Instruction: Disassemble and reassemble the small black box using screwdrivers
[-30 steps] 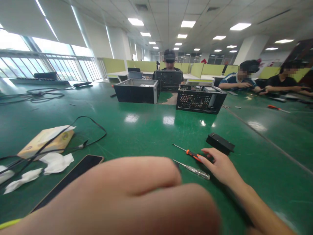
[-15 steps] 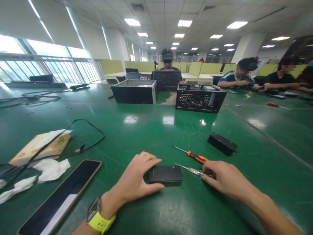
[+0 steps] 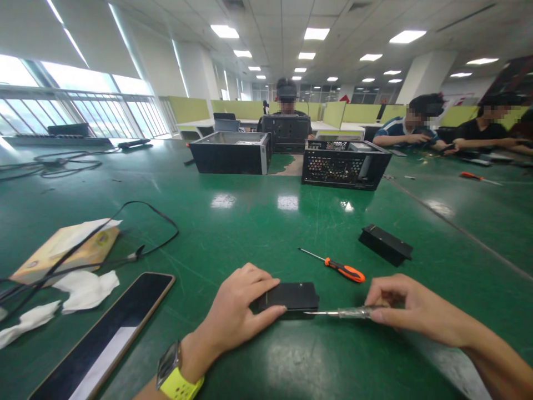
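Green tabletop (image 3: 233, 233) reaches back to black cases (image 3: 229, 160); on it, the left hand (image 3: 235, 305) holds a box (image 3: 297, 295) by its left end, thumb at the near side, fingers over the top; the box's right end juts out toward the right hand (image 3: 412, 308), which pinches a clear screwdriver (image 3: 352, 313) by its handle; its tip lies at the box's near right edge, contact I cannot tell; green surface stretches between box and cases; an orange screwdriver (image 3: 348, 271) and second box (image 3: 385, 244) lie beyond the right hand, a phone (image 3: 108, 328) at left.
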The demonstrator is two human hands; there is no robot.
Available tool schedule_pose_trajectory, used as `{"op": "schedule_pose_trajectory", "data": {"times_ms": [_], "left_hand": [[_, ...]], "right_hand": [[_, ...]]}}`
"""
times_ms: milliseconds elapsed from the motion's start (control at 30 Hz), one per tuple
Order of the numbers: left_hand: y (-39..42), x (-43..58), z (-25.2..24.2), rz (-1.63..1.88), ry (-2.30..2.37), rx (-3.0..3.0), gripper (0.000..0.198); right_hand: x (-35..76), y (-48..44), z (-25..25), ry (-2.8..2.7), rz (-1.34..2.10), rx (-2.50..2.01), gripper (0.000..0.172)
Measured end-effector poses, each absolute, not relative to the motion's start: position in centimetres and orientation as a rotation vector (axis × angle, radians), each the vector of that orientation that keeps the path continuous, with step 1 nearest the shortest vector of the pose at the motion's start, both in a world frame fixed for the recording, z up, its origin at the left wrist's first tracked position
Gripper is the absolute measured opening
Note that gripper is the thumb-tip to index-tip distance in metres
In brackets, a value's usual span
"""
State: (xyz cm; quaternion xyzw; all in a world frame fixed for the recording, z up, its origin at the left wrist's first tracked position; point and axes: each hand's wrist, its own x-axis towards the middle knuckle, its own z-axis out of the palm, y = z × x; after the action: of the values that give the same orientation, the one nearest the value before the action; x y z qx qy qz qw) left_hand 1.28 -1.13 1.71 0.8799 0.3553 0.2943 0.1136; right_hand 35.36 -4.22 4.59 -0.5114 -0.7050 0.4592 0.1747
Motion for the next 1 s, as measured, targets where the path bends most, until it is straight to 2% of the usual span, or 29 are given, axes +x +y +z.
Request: {"op": "schedule_pose_trajectory", "data": {"times_ms": [267, 433, 767, 1000], "left_hand": [[-1.5, 2.3, 1.4, 0.941, 1.244, 2.547, 0.028], [-1.7, 2.8, 1.2, 1.014, 1.31, 2.51, 0.026], [-1.9, 3.3, 1.2, 1.084, 1.32, 2.459, 0.025], [-2.0, 3.2, 1.0, 1.086, 1.336, 2.443, 0.026]], "right_hand": [[34.9, -4.7, 5.0, -2.046, 1.112, -1.481, 0.032], [34.5, -4.9, 4.7, -2.121, 0.854, -1.515, 0.034], [34.3, -5.6, 5.1, -2.257, 0.413, -1.337, 0.02], [33.9, -5.9, 5.3, -2.271, 0.268, -1.188, 0.01]]}}
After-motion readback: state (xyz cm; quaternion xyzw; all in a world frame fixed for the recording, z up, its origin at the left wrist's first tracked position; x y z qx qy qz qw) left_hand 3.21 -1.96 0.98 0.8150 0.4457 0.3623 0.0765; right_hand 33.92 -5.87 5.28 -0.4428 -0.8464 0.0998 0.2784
